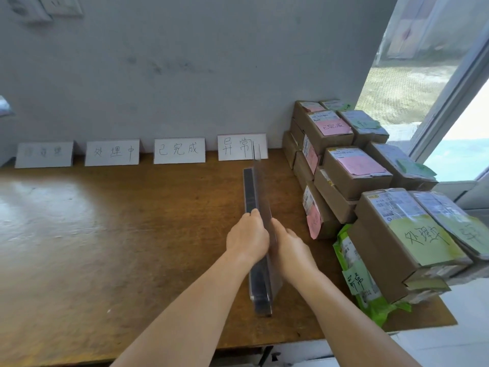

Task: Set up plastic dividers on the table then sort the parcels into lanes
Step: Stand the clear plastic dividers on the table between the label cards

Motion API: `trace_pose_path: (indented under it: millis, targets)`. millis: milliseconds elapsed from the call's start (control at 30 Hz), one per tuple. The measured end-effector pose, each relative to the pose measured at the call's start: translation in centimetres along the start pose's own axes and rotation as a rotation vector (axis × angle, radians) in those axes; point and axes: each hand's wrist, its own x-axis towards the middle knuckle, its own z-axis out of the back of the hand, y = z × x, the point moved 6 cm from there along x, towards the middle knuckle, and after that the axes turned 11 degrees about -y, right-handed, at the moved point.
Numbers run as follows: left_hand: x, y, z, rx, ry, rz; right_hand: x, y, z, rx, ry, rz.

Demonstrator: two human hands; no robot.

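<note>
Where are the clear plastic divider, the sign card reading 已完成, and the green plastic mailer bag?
clear plastic divider (250,189), head view, its dark base strip ahead of the hands
已完成 sign card (179,150), head view, middle of its face
green plastic mailer bag (356,266), head view, its labelled front

A divider (258,234) stands on edge on the table (132,234), running front to back, with the left hand (247,238) and right hand (289,246) on either side. Four cards (179,150) line the wall beyond the fingertips. Stacked parcels (354,170) sit right of the fingers.
</note>
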Motion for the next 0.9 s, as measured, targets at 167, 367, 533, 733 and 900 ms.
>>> trace_pose_path:
  millis: [167,367,533,733,900]
  targets:
    - [0.1,0.1,0.9,0.01,-0.018,0.011,-0.6,-0.1,0.8,-0.071,-0.068,0.012]
    - [0.4,1.2,1.6,0.033,-0.044,0.022,-0.5,-1.3,1.7,-0.068,-0.109,0.049]
    - [0.6,2.7,1.7,0.045,-0.027,0.037,0.3,-2.4,2.0,-0.095,-0.182,0.036]
    - [0.7,3.5,1.1,-0.068,-0.04,0.1,0.7,-3.9,2.7,-0.124,-0.196,-0.016]
    - [0.8,3.2,0.4,-0.134,-0.046,0.083,2.7,-3.8,3.2,-0.205,-0.183,-0.026]
